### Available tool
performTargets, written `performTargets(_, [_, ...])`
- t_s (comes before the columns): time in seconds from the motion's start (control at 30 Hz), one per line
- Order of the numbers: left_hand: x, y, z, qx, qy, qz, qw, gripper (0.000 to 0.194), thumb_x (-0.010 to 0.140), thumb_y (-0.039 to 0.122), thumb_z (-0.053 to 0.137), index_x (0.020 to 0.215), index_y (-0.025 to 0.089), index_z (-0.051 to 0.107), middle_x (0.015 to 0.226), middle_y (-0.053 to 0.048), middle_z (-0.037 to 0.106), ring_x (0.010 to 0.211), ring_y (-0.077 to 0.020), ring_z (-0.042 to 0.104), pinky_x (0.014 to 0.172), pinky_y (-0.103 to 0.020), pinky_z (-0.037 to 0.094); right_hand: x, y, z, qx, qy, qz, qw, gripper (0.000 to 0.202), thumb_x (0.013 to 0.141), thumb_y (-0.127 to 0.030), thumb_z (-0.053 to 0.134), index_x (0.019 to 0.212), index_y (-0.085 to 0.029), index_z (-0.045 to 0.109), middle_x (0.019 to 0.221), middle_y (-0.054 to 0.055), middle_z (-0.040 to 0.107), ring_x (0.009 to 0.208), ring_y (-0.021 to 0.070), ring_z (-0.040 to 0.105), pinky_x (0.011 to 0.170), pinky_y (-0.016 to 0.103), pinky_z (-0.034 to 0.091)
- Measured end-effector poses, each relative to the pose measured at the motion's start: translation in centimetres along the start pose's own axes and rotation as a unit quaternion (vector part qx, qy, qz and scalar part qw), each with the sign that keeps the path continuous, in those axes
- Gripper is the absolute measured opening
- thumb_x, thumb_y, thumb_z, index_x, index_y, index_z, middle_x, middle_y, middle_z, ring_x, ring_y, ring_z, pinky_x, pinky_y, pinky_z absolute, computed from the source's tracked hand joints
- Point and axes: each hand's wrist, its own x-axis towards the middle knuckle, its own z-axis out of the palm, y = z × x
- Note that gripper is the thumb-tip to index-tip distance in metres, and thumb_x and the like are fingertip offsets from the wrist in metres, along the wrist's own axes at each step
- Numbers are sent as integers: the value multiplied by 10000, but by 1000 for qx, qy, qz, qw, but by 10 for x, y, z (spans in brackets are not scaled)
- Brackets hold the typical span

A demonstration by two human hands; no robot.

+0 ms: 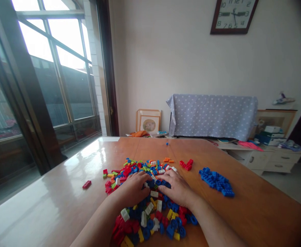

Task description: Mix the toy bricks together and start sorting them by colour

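A mixed pile of plastic building bricks in red, blue, yellow, white, green and orange lies on the table in front of me. My left hand rests over the middle of the pile, thumb apart from its slightly curved fingers. Opposite it, my right hand reaches in from the right with its fingers spread among the bricks. Neither hand visibly grips a brick, though the fingertips are partly hidden. To the right sits a separate group of blue bricks. Some red bricks stand together beyond my right hand.
On the glossy wooden table, a lone red brick lies left of the pile. A few orange bricks and a small blue piece are farther back. Behind the table stand a cloth-covered object and a white cabinet.
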Motion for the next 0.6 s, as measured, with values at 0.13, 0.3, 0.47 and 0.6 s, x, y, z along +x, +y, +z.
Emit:
performTargets(0.13, [0, -4, -6, 4, 21, -19, 1000, 278, 890, 225, 493, 1107, 255, 665, 1133, -55, 671, 1061, -233, 620, 904, -315, 474, 1, 0, 4, -26, -4, 5, 1000, 343, 842, -417, 688, 1177, -350, 723, 1162, 57, 623, 1128, 260, 537, 1011, 399, 397])
performTargets(0.3, [0, -11, -9, 15, 33, -38, 999, 273, 893, 214, 486, 1098, 250, 663, 1102, -57, 690, 1034, -229, 633, 878, -303, 474, 2, 3, 10, -17, 22, 14, 1000, 206, 809, -319, 712, 1009, -293, 756, 1093, 54, 628, 1077, 243, 545, 984, 378, 400])
performTargets(0.47, [1, -10, -8, 28, 37, -48, 998, 249, 900, 229, 494, 1079, 248, 667, 1067, -59, 700, 1002, -232, 642, 859, -309, 468, 2, 6, 13, -7, 43, 10, 999, 155, 833, -287, 658, 960, -267, 745, 1049, 55, 632, 1071, 239, 544, 952, 355, 414])
performTargets(0.6, [4, -2, -2, 39, 47, -24, 998, 227, 918, 258, 503, 1079, 250, 663, 1036, -57, 692, 1003, -239, 628, 844, -317, 457, 3, 9, 8, 12, 67, 13, 998, 111, 842, -293, 623, 864, -232, 712, 980, 55, 647, 1023, 237, 559, 901, 337, 431])
